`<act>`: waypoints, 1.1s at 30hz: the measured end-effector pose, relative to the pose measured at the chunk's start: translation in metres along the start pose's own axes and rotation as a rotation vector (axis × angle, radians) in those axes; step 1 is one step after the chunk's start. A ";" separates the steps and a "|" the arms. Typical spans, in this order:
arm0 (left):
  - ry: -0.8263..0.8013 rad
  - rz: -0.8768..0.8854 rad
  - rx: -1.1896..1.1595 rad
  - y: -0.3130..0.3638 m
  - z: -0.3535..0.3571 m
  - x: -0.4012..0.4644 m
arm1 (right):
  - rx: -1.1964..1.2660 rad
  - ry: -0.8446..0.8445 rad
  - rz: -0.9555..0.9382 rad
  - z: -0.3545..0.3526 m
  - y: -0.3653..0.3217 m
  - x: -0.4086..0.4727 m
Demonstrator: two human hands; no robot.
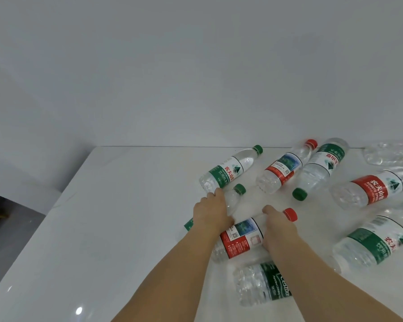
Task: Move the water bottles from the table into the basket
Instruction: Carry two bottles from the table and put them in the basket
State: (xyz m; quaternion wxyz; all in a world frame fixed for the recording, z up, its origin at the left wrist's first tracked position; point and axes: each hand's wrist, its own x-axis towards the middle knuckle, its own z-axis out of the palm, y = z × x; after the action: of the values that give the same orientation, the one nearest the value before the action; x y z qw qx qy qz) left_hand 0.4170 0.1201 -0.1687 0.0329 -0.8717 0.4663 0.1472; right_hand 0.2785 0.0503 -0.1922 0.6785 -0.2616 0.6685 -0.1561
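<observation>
Head view, catalogued left to right. White glossy surface point(98, 228), its far edge meeting a pale wall; a strip of dark floor shows beyond its left edge. Left hand point(211, 211), forearm reaching in from below, lies over a green-capped bottle point(233, 198) resting on its side; the fingers curl down around the bottle's body, green cap pointing up-right and a bit of green label showing under the wrist. Just beyond that hand, a green-label bottle point(228, 170) lies on its side, cap toward the far edge. Between the two hands, a red-label bottle point(240, 240) lies on its side, red cap up-right; right hand point(278, 225) grips it at the neck, fingers wrapped around the shoulder just behind the cap. Nearer the viewer, partly under the right forearm, a dark-green-label bottle point(263, 284) lies flat. Farther back, a second red-label bottle point(283, 169) and a large green-label bottle point(319, 168), cap toward the viewer, lie side by side and touching. To the right, a large red-label bottle point(375, 188) and a large green-label bottle near the right edge point(372, 245), both on their sides. At the far right, a clear unlabelled bottle point(391, 155), cut by the frame. No basket appears in this view.
</observation>
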 end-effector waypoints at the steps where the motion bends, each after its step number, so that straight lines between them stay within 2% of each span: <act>1: -0.002 0.002 -0.014 -0.002 -0.001 -0.002 | 0.001 0.025 -0.016 0.001 0.000 -0.002; 6: 0.085 -0.046 -0.159 -0.010 -0.024 -0.016 | 0.137 0.097 -0.092 0.005 -0.001 -0.022; 12: 0.216 -0.097 -0.527 -0.024 -0.105 -0.067 | 0.226 0.149 -0.297 0.017 -0.033 -0.111; 17: 0.435 -0.220 -0.942 -0.035 -0.179 -0.149 | 0.117 0.113 -0.619 0.017 -0.074 -0.222; 20: 0.563 -0.234 -1.124 -0.048 -0.213 -0.195 | 0.080 0.060 -0.787 0.015 -0.090 -0.286; 26: 0.719 -0.188 -1.146 -0.071 -0.268 -0.258 | -0.098 -0.043 -1.029 0.022 -0.088 -0.380; 33: 0.835 -0.182 -1.176 -0.141 -0.293 -0.305 | -0.263 -0.034 -1.212 0.073 -0.068 -0.456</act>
State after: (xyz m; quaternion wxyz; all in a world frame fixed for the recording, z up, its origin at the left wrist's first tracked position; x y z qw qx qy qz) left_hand 0.4399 0.3870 0.1876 -0.6097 -0.7640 0.2095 0.0253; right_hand 0.3336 0.2615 0.2200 0.4417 -0.6786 0.4039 -0.4258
